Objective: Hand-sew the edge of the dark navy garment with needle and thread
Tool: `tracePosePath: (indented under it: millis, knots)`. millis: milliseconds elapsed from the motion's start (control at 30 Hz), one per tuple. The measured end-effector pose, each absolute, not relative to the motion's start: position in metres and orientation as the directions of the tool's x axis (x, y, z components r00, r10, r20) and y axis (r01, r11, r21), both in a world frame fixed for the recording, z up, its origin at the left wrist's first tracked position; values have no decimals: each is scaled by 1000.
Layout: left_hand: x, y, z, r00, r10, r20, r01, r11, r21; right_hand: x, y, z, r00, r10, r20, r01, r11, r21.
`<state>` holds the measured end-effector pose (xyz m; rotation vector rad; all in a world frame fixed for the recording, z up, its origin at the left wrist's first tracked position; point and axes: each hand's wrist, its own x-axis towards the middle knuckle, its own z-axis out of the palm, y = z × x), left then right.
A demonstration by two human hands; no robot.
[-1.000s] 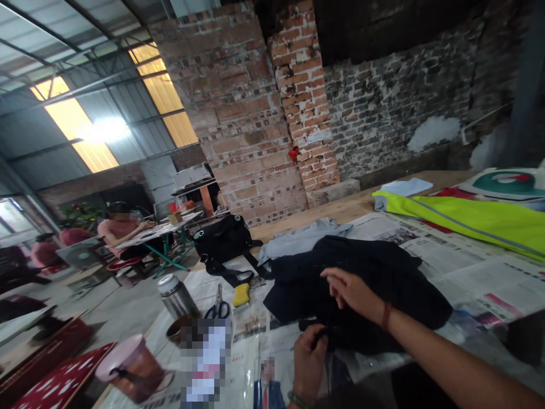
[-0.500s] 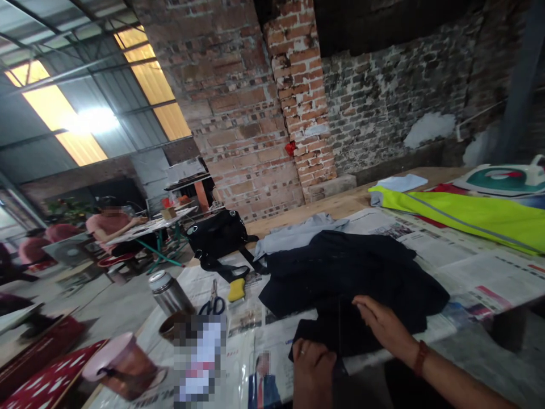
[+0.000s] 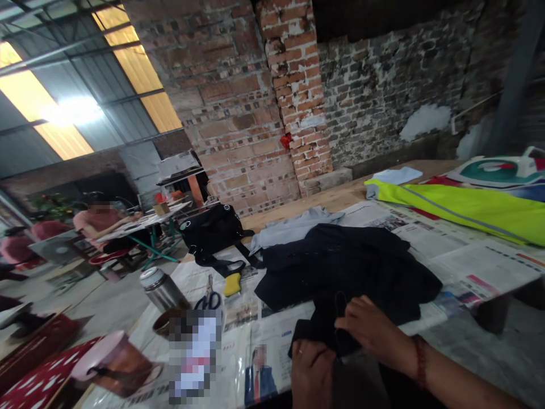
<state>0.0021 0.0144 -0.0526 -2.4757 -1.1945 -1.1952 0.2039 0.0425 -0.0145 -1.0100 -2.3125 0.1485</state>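
A black or very dark navy garment [image 3: 340, 264] lies spread over the table, with its near edge pulled down to the front. At that near edge, my left hand [image 3: 313, 366] is closed on the dark cloth, a ring on one finger. My right hand [image 3: 370, 326], a red bead bracelet at the wrist, is close by on the right, fingers pinched together just over the cloth. A thin dark loop, like thread, shows beside its fingertips. What the pinch holds is too small to make out.
Newspaper covers the table. Left stand scissors [image 3: 208, 298], a yellow sponge-like block [image 3: 232, 284], a steel flask [image 3: 164, 289], a brown cup [image 3: 164, 324] and a pinkish bucket [image 3: 117, 363]. Behind lie a black bag [image 3: 213, 230] and grey cloth [image 3: 293, 230]; right, a yellow vest [image 3: 460, 210] and iron [image 3: 494, 170]. A person [image 3: 100, 221] sits beyond.
My right hand has moved left and down, closer to my left hand, and its fingers have drawn into a pinch. My left hand stays on the cloth. The view has shifted slightly.
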Motion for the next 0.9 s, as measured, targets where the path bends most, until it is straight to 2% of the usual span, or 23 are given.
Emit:
tracePosePath:
  millis: [267, 633, 733, 900]
  knots:
    - [3, 13, -46, 330, 554, 764, 690, -694, 205, 195, 32, -12, -558, 709, 431, 651, 696, -302]
    - [3, 9, -41, 356, 559, 749, 679, -705, 204, 194, 26, -4, -648, 679, 344, 620, 733, -279]
    - [3, 10, -39, 352, 561, 749, 684, -701, 203, 193, 29, -1, -658, 674, 335, 571, 737, -361]
    - [3, 13, -32, 351, 566, 746, 700, -688, 193, 185, 41, 7, -580, 750, 318, 471, 627, -620]
